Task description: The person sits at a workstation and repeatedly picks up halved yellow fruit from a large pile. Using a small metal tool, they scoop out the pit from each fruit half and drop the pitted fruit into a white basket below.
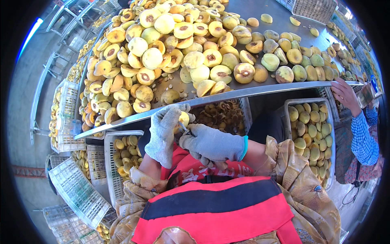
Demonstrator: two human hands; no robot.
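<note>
My left hand [163, 131], in a pale knitted glove, grips a yellow peach piece [183, 117] just in front of the table's edge. In a grey coated glove with a teal cuff, my right hand [213, 143] is closed around a small metal tool [183, 126]. The tool's shaft meets the fruit; its tip is hidden. Beyond both hands a large heap of halved peaches [182, 30] lies on a metal table [243, 9]. Many show brown pits or hollows, and small pale bits lie among them.
The table's raised metal rim [219, 97] runs across in front of me. Below it stands a crate of brown pits and scraps [219, 116]. Peach-filled crates flank me, one at left [108, 158] and one at right [330, 152]. Another person's hand [345, 94] rests on the rim at right.
</note>
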